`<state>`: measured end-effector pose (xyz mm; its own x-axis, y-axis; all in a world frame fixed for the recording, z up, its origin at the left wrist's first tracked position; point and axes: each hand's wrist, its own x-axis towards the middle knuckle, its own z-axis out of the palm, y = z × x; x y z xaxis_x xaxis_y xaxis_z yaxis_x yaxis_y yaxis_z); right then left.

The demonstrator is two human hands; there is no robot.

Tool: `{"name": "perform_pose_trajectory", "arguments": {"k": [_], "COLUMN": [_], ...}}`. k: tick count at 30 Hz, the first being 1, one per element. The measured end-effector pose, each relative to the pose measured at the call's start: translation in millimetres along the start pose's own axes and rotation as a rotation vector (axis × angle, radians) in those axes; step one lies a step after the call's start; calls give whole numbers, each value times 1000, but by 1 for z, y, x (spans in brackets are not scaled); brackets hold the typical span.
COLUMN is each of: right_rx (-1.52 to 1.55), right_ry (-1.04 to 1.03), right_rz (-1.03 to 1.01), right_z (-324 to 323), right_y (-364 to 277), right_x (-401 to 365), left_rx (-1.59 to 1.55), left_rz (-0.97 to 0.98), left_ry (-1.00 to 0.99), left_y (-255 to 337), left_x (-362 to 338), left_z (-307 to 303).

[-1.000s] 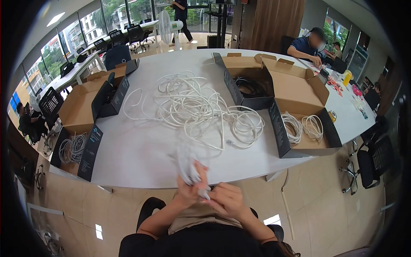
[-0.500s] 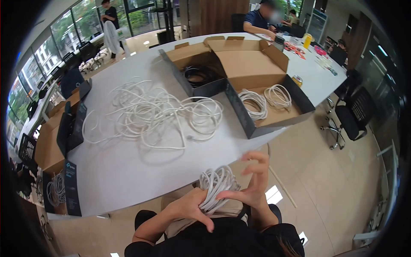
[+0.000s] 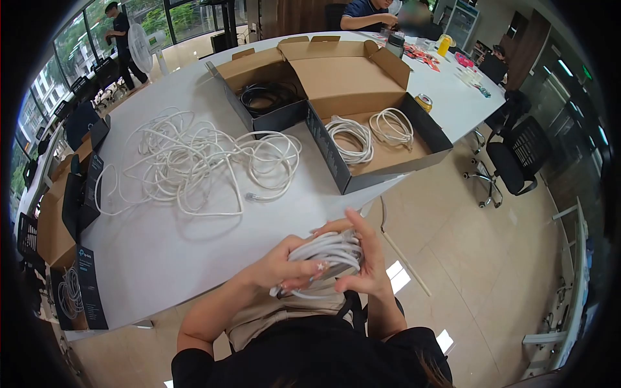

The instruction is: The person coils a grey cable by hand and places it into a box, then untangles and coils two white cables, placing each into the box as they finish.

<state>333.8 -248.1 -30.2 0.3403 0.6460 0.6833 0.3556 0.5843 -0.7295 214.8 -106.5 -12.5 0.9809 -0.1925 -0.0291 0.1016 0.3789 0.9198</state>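
Observation:
A bundled coil of white network cable is held up in front of me at the near edge of the table. My left hand is closed on the coil's left side, its thumb lying across the loops. Curled around the far and right side of the same coil is my right hand, its thumb below. On the table lies a loose tangle of white cable, with a plug end at its near right.
An open cardboard box at the right holds two white coils. Black cable sits in the box beside it. Another open box with grey cable stands at the left edge. A can and a seated person are farther back.
My right hand has come in from the coil's right and curled around it. The coil has turned from upright to lying more level, and my left thumb now presses across it.

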Motion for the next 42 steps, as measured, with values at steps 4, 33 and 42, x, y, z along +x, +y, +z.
{"name": "perform_pose_trajectory", "arguments": {"k": [4,33,42], "right_rx": [-317,114,412], "right_ry": [141,565,297], "right_rz": [108,143,301], "right_z": [-15,-64,-126], "right_y": [4,13,23], "right_x": [1,37,66], "left_rx": [-212,422,122], "left_rz": [47,567,721], "left_ry": [27,289,282], "left_y": [-9,8,29], "left_x": [23,83,160], "left_z": [0,36,19]}}
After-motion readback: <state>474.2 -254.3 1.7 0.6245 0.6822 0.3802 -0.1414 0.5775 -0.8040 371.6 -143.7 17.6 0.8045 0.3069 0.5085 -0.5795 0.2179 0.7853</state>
